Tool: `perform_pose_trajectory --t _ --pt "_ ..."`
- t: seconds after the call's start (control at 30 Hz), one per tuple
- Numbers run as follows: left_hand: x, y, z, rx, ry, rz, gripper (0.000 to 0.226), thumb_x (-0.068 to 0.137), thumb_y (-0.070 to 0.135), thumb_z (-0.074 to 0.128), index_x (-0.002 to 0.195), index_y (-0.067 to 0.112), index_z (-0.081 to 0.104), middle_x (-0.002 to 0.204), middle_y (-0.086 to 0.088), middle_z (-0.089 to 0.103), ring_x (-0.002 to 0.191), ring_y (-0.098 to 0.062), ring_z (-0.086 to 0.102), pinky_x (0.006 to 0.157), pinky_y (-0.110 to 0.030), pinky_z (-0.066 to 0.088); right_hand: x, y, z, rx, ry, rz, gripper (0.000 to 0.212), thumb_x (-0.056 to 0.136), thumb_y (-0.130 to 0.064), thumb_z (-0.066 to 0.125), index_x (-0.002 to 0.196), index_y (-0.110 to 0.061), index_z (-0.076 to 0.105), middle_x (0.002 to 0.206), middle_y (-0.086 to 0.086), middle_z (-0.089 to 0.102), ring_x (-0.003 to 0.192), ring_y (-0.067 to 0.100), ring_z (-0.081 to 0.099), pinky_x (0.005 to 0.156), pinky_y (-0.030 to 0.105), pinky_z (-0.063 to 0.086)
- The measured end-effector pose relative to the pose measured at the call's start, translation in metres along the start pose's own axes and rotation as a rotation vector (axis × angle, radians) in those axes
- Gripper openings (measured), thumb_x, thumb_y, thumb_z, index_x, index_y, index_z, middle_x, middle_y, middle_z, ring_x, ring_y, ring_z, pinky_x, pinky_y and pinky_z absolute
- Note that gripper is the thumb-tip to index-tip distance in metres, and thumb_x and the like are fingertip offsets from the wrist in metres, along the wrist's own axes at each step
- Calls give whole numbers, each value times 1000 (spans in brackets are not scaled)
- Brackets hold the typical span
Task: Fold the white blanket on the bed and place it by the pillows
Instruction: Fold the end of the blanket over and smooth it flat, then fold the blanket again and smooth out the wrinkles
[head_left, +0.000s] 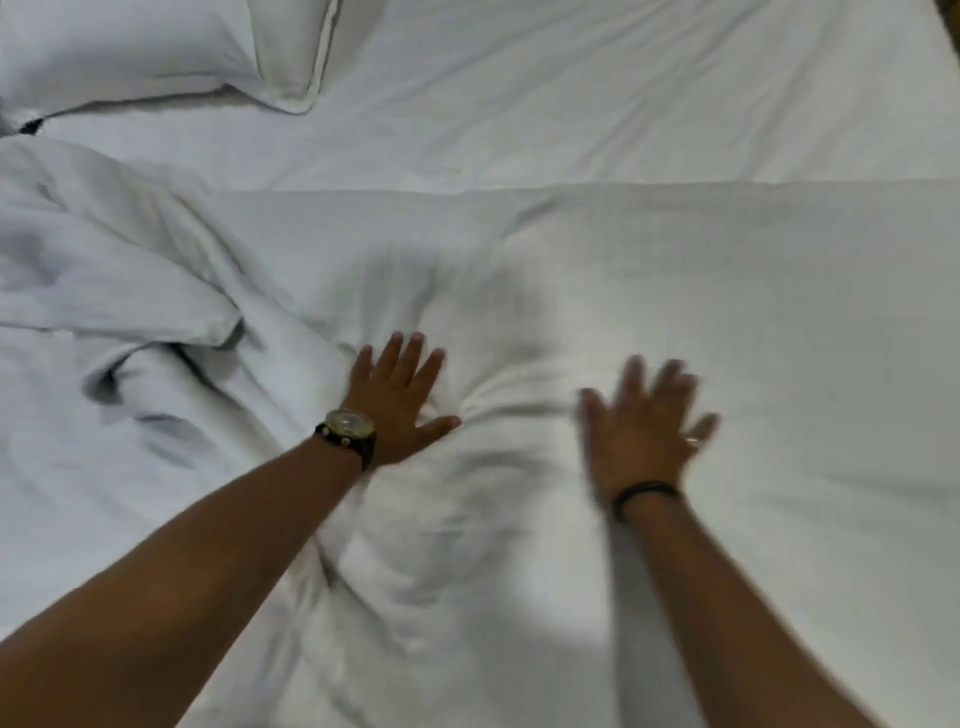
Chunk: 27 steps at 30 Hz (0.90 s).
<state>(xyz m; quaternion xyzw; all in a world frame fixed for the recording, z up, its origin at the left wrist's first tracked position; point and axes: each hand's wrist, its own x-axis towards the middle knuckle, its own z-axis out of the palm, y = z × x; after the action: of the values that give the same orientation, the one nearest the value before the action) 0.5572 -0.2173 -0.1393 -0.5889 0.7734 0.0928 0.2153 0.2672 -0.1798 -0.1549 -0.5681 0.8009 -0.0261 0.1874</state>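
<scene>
The white blanket (727, 322) covers the near part of the bed, its far edge running straight across the middle. It lies flat on the right and bunches in rumpled folds on the left. My left hand (400, 400), with a watch on the wrist, presses flat on the blanket, fingers spread. My right hand (649, 421), blurred, with a ring and a dark wristband, lies palm down with fingers apart on the blanket to its right. A crease runs between the two hands. A white pillow (156, 47) lies at the far left.
The bare white bed sheet (571, 104) stretches beyond the blanket's far edge. A dark corner (950, 15) shows past the bed's far right edge. A small dark object (31, 126) peeks out under the pillow at the left.
</scene>
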Motion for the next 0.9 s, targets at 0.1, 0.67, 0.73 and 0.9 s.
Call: perform_pose_trajectory --t 0.1,0.67,0.73,0.9 --pt "-14 -30 18 17 34 132 98 79 87 15 155 33 -12 164 1 -19 152 -23 -13 118 -57 -6 -74 -91 47 -58 -192 -321 81 88 -69 -5 151 -29 27 162 7 12 150 30 8 111 62 -4" --pt "-186 -201 30 15 150 583 68 68 74 62 105 17 64 102 -3 61 89 -27 57 76 -43 45 -269 -185 58 -91 -330 -393 82 67 -82 50 126 -26 58 115 4 63 97 30 61 72 45 54" --pt "-184 -218 45 149 154 512 42 61 42 81 91 15 66 85 -6 62 76 -30 60 73 -46 47 -265 -169 71 -145 -280 -414 63 71 -63 61 119 -23 64 113 8 65 95 35 64 70 46 54" --pt "-171 -223 25 85 349 246 13 65 -2 64 71 7 57 57 -14 53 49 -31 54 69 -50 53 -222 -132 31 -109 -108 -264 31 95 -27 53 124 -20 60 111 13 67 94 35 65 75 40 51"
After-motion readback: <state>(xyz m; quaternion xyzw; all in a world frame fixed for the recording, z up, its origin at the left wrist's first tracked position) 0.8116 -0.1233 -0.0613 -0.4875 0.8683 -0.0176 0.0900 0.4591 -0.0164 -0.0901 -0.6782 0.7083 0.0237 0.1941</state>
